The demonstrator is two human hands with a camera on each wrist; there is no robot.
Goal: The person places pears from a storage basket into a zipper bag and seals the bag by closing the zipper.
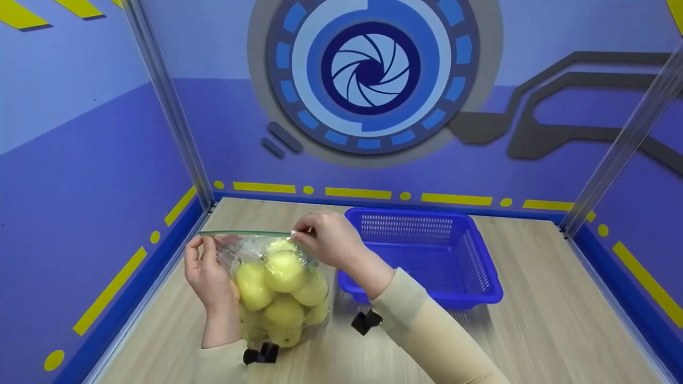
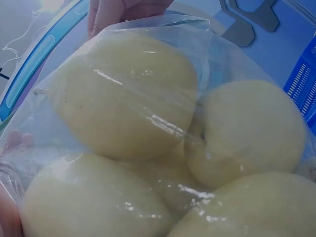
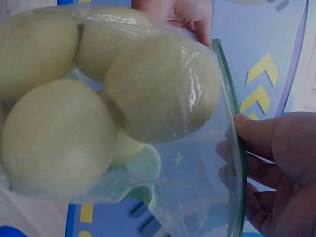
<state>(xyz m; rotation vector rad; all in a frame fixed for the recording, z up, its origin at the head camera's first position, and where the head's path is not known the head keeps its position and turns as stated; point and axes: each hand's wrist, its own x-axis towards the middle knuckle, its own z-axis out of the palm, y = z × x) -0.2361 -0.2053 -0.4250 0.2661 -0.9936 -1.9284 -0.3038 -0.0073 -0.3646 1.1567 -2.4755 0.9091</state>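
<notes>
A clear zip bag with a green seal strip stands upright on the table, filled with several round, pale yellow-green fruits that look like pears or apples. My left hand holds the bag's left side near the end of the strip. At the strip's right end, my right hand pinches the bag between thumb and fingers. The right wrist view shows the right hand on the green strip, and the left hand at its far end. Fruits fill most of the left wrist view.
A blue plastic basket with perforated sides sits right of the bag, partly behind the right forearm. Blue printed panels enclose the wooden table at the back and both sides. Metal posts stand at the corners.
</notes>
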